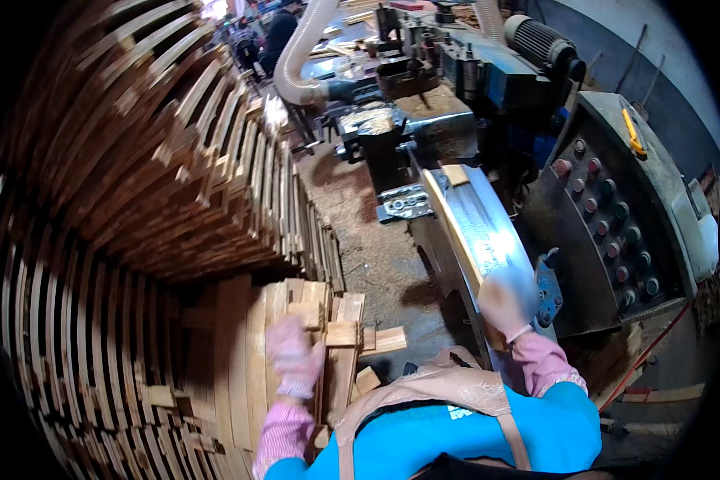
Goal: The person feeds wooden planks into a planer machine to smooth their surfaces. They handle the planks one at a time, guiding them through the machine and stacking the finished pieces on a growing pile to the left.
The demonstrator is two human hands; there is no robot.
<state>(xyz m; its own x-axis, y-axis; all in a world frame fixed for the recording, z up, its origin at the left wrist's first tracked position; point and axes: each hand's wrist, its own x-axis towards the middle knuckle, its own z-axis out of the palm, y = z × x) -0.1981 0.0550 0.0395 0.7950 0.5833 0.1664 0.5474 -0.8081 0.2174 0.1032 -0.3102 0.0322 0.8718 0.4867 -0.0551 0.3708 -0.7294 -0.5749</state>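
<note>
A long, narrow wooden strip (454,228) lies along the shiny metal bed (492,216) of a woodworking machine, its far end toward the machine head. My right hand (506,306), blurred by motion, is at the near part of this strip; its fingers cannot be made out. To the left, my gloved left hand (294,352) is over a pile of wooden boards (256,336), somewhat blurred, the thumb apart from the fingers and nothing visible in it. Short wooden blocks (342,334) lie just right of that hand. A small wooden piece (455,174) rests at the bed's far end.
Tall stacks of wooden slats (136,144) rise on the left. At right stands a control panel (616,216) with several buttons and a yellow utility knife (634,132) on top. A pale flexible hose (296,72) and a motor (540,42) are farther back. Sawdust covers the floor (352,208).
</note>
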